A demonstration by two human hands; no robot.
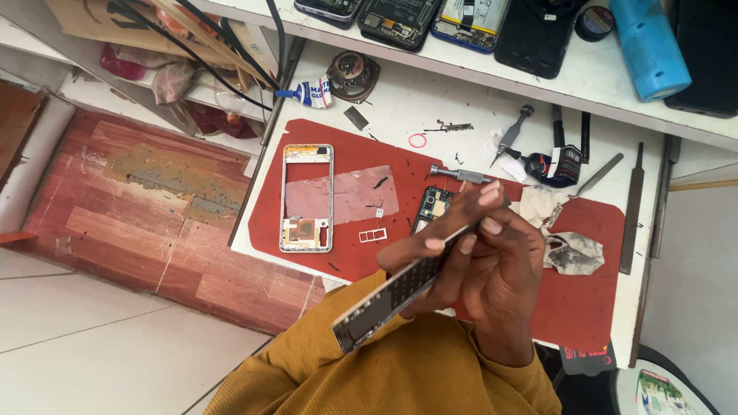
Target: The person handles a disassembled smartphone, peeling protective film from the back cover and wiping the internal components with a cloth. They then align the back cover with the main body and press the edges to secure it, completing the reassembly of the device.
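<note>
Both my hands hold an opened phone body [375, 306] edge-on above a red work mat [584, 296]. Its long side runs from lower left to upper right, and dark inner parts show on the side facing me. My left hand [424, 255] wraps around its middle from below, out of a mustard sleeve. The fingers of my right hand [503, 277] pinch the phone's upper end. Just beyond my fingertips on the mat lie a small circuit board [432, 206] and a grey screwdriver [461, 175].
On the mat lie a bare phone frame [307, 196], a silvery sheet [354, 192], a small card tray [373, 235] and a crumpled tissue [575, 253]. A metal file [632, 207], a glue tube [307, 94] and more tools lie on the white bench. A shelf behind holds several phones and a blue cylinder [649, 46].
</note>
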